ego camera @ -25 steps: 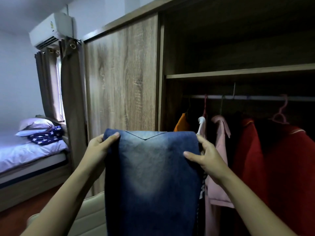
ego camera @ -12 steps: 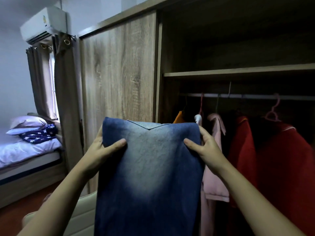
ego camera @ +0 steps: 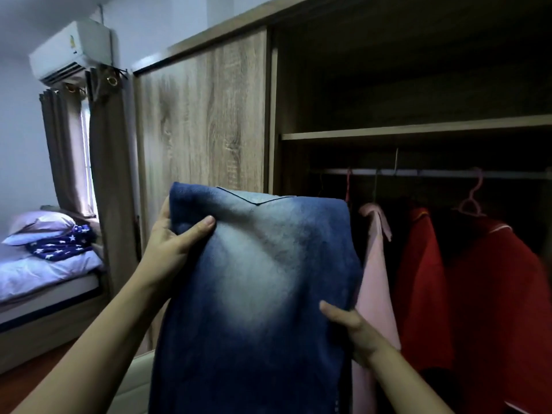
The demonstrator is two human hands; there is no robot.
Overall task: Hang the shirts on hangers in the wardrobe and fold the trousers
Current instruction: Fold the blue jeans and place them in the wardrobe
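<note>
Dim room; cool daylight enters through the window point(ego camera: 86, 162) at left, brightening the bed point(ego camera: 44, 273). The wardrobe point(ego camera: 418, 85) interior sinks into deep shadow. Faded denim trousers point(ego camera: 257, 294) catch soft light. Wide-angle bending shows at the edges; overall slightly soft.

Trousers point(ego camera: 257, 294) held up in front of the wardrobe point(ego camera: 418, 85), across the edge of its door point(ego camera: 203, 121). Left hand point(ego camera: 170, 246) grips their upper left corner; right hand point(ego camera: 355, 333) grips lower, on their right edge. Inside wardrobe: shelf point(ego camera: 418, 134) above rail point(ego camera: 433, 173), garments point(ego camera: 478, 294) hanging from rail. Left of wardrobe: curtain point(ego camera: 104, 174), air conditioner point(ego camera: 71, 52) above it, bed point(ego camera: 44, 279) farther left.
</note>
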